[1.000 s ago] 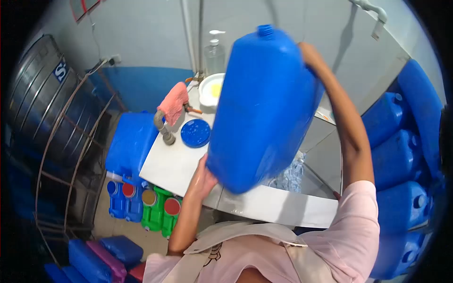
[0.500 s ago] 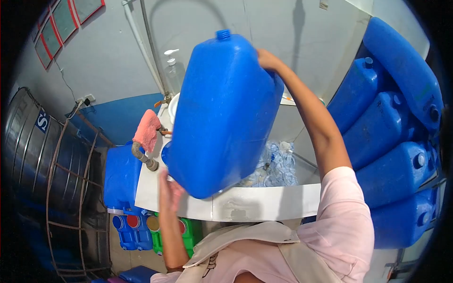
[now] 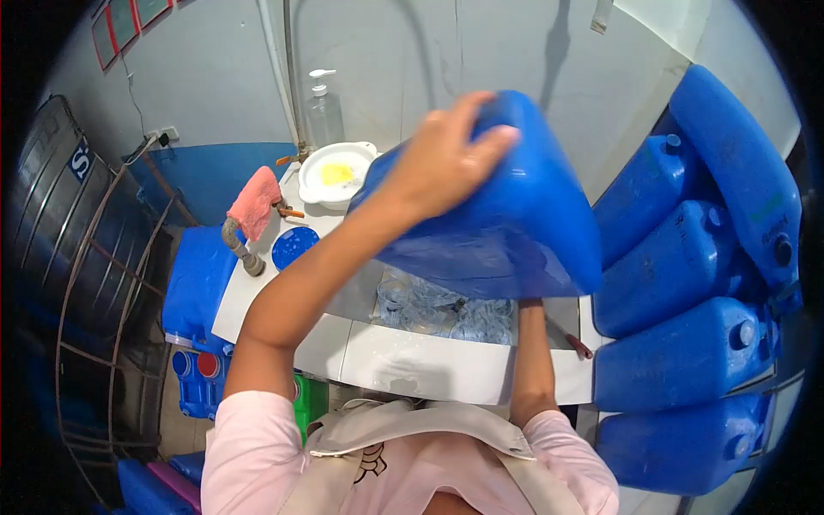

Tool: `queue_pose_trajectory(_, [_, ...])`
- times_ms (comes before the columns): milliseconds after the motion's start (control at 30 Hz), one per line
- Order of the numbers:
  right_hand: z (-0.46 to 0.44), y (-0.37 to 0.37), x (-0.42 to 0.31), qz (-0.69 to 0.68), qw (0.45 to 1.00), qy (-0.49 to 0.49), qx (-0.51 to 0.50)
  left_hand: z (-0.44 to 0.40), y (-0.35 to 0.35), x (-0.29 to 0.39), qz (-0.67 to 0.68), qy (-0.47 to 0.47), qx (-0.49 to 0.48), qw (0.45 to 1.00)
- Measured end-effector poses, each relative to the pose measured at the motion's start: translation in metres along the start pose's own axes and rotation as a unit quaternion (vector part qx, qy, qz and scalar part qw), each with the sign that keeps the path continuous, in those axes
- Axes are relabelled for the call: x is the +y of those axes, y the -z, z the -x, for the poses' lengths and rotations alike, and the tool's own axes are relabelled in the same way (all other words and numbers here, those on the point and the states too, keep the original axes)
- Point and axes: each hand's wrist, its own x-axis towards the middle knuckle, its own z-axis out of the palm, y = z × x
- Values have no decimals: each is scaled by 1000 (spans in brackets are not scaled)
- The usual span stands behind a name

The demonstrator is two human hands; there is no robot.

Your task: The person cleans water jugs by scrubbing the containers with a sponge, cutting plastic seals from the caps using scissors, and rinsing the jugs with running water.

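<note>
A big blue plastic water jug [image 3: 498,223] is tilted above a white tiled basin [image 3: 412,365], its flat base turned up toward me. My left hand [image 3: 451,159] grips the jug from above, thumb and fingers around its upper edge. From below, my right hand [image 3: 530,287] reaches up to the jug and bears it; its fingers are hidden behind the plastic. The spout is out of sight. Clear crumpled plastic pieces [image 3: 446,311] lie in the basin under the jug. On the ledge left of the jug are a round blue lid [image 3: 294,247] and a white bowl [image 3: 330,190] holding a yellow sponge [image 3: 336,174].
Several blue jugs [image 3: 669,360] are stacked along the right side. A pump bottle [image 3: 324,116] stands by the wall. At left are a pipe with a pink cloth [image 3: 255,204], another blue jug [image 3: 196,283], a metal rack [image 3: 107,343] and a steel tank [image 3: 60,215].
The jug has turned from spout-up to base-up and moved right. My left hand has risen from low at the basin's edge onto the jug; my right hand has gone from its upper side to below it.
</note>
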Motion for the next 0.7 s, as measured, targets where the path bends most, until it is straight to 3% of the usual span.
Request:
queue_pose_trajectory(233, [16,-4,30,-20,998,-54,4,-60,-92,48,-112,-232,-123,958])
queue_pose_trajectory(367, [12,13,1,31,998,-59,11,-74,-92,69,-164,-255,-152,941])
queue_pose_trajectory(433, [7,25,-22,69,996,-58,17,-68,-66,74,-156,-220,-129,954])
queue_pose_trajectory(567, [-4,46,-86,196,979,-52,22,-33,4,29,-76,-65,-59,993])
queue_pose_trajectory(667, [-8,47,-133,331,943,-35,24,9,50,-46,57,153,-96,982])
queue_pose_trajectory(700, [-9,42,-144,386,922,-19,26,26,61,-89,23,226,-123,966])
